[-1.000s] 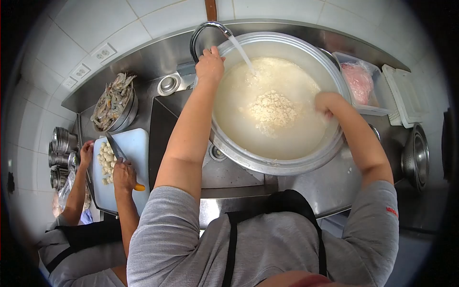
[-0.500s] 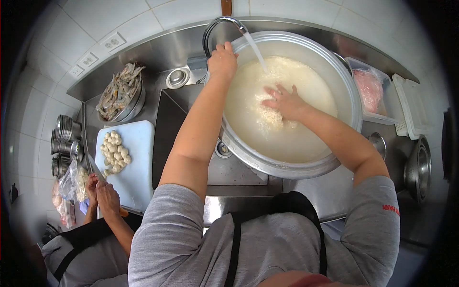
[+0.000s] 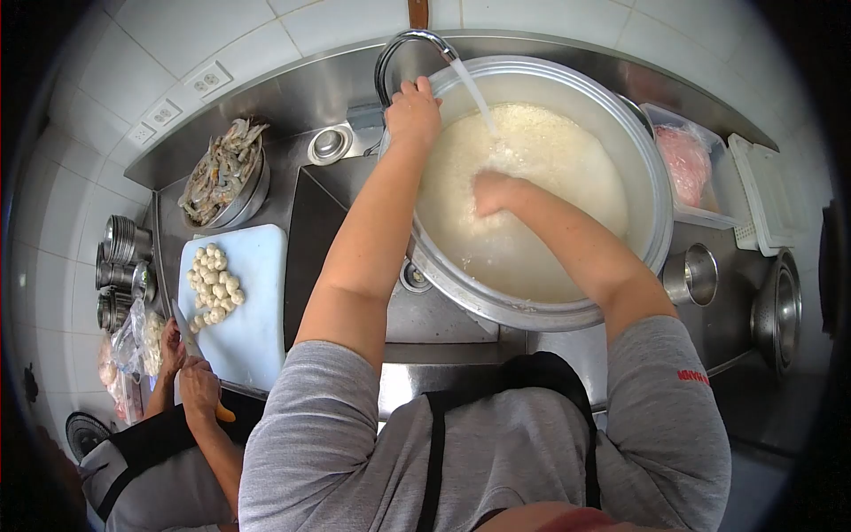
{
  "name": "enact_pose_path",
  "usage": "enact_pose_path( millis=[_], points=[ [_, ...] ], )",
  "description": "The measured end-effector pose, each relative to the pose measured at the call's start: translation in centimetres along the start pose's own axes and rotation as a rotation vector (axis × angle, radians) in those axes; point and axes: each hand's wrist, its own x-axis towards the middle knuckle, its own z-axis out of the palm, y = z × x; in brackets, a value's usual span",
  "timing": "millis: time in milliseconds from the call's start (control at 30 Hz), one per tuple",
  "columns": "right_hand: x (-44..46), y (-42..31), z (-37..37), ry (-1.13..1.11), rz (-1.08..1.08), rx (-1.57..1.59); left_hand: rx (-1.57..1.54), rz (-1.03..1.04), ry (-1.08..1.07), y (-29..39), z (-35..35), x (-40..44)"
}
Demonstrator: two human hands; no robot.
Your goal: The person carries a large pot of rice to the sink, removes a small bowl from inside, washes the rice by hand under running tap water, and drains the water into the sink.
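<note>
Through the head camera I saw the large aluminium basin [image 3: 585, 111] fill the upper middle of the frame, cloudy water [image 3: 581, 173] spread across its inside. I judged the work there to be under way and unfinished: the basin was partly filled, the tap [image 3: 403, 40] was running into it, and one of my operator's hands was in the water. How much remained I could not tell.

At left of the frame lay a pale cutting board [image 3: 253, 310]; at upper right, a clear plastic tub [image 3: 714, 217] held what looked like pink meat [image 3: 683, 164]. A steel bowl [image 3: 253, 199] at upper left was heaped with shrimp [image 3: 217, 173]. The tap's neck arched over the basin's upper-left rim, leaving less room there.

The left hand [image 3: 414, 115] was clamped on that rim just beside the tap. The right hand [image 3: 496, 192], blurred, dipped into the middle of the water; I couldn't tell whether its fingers closed on anything.

A co-worker's hand [image 3: 199, 386] held a knife [image 3: 188, 332] at lower left, well apart from the basin. Small round pieces [image 3: 214, 288], perhaps mushrooms, sat on the board. Smallest were rice-like grains [image 3: 527, 120], lying in the basin's water.
</note>
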Motion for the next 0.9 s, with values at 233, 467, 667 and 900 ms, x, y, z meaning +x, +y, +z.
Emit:
enact_pose_path(
  millis=[233, 467, 667, 900],
  points=[
    [-7.6, -2.1, 4.0, 0.207, -0.351, -0.330, -0.014, 0.001, -0.012, -0.3, 0.0, 0.1],
    [-4.3, -3.1, 3.4, -0.048, -0.133, -0.144, -0.006, -0.023, -0.022, -0.2, -0.1, 0.0],
    [-0.2, -1.2, 1.4, 0.270, 0.059, 0.169, -0.011, -0.003, -0.004, -0.4, 0.0, -0.1],
    [0.7, 2.9, -2.5, 0.137, 0.252, 0.182, 0.031, -0.010, -0.033, -0.3, -0.4, -0.2]
  ],
)
